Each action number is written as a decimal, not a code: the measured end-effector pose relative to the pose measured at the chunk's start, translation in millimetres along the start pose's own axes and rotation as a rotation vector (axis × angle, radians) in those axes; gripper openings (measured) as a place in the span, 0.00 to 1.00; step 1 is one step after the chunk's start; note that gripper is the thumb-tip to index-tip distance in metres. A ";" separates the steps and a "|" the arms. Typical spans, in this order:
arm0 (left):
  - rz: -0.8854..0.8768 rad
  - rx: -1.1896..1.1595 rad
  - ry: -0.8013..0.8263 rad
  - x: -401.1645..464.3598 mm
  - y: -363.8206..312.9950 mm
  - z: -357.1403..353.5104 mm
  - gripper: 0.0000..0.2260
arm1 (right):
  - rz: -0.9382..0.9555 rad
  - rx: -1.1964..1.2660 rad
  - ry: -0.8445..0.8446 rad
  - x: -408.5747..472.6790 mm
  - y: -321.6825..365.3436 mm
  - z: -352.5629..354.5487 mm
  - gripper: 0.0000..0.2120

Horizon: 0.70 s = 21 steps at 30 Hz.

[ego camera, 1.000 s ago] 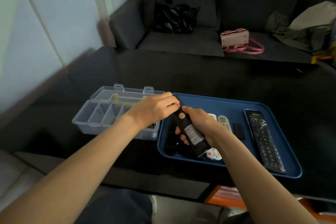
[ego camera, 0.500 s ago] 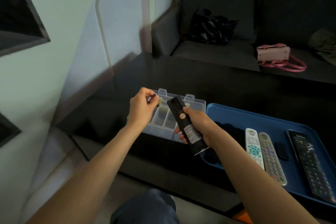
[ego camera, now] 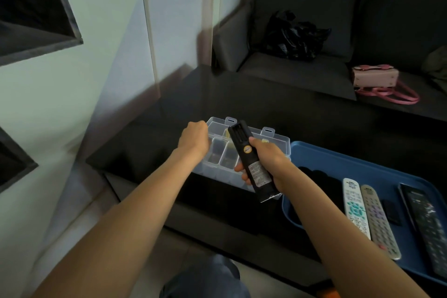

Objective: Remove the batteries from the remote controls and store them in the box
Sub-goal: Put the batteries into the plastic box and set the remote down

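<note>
Right hand: the right hand (ego camera: 267, 159) grips a black remote (ego camera: 251, 162) around its middle, fingers (ego camera: 240, 168) wrapped under it and the thumb on top, back side up.
Black remote: tilted, far end raised over the box, battery bay at that end open; whether cells are inside I cannot tell. A round yellow sticker and a white label show on its back.
Left hand: the left hand (ego camera: 194, 140) is over the left end of the box, fingers curled in and hidden behind the knuckles; whether they clasp a battery cannot be told.
Box: a clear plastic box (ego camera: 223, 164) with dividers sits on the table (ego camera: 266, 109), lid open and leaning back, just left of the tray. Something yellowish lies in a far compartment.
Tray: a blue tray (ego camera: 338, 157) sits at the right, touching or nearly touching the box.
On the tray: a white remote (ego camera: 355, 208) and a grey remote (ego camera: 379, 222) side by side, a small black piece (ego camera: 393, 211) beside them, then a long black remote (ego camera: 428, 232) at the far right. Dark things at the tray's left end are too dim to name.
Beyond the table: a dark sofa (ego camera: 314, 2) carrying a black bag (ego camera: 294, 36) and a pink handbag (ego camera: 377, 80).
</note>
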<state>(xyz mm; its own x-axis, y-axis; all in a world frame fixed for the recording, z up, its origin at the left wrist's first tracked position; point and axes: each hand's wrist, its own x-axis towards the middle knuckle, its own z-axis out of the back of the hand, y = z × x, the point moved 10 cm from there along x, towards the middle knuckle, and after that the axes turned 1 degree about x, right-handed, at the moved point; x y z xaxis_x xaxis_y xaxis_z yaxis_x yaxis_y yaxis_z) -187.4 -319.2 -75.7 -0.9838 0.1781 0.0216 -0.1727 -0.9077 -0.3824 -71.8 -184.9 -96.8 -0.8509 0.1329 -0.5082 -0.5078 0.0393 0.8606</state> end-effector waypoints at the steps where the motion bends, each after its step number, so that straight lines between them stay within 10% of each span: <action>1: 0.002 -0.015 0.011 -0.5 -0.8 -1.5 0.06 | 0.002 0.002 -0.002 -1.0 0.0 1.3 0.18; 13: -0.364 -0.298 -0.120 -44.8 -93.0 0.3 0.09 | 0.066 0.069 -0.112 -20.6 -7.1 65.3 0.17; 21: -0.592 0.234 0.105 -53.0 -155.0 -79.0 0.12 | 0.077 0.157 -0.184 -24.0 -27.1 118.7 0.13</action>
<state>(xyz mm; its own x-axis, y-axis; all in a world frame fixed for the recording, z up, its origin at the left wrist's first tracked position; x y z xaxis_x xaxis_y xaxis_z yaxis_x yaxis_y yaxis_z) -104.6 -158.0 -90.5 -0.7109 0.6996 0.0720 -0.7025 -0.7013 -0.1213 -21.6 -71.6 -103.9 -0.8404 0.3187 -0.4384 -0.4031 0.1731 0.8986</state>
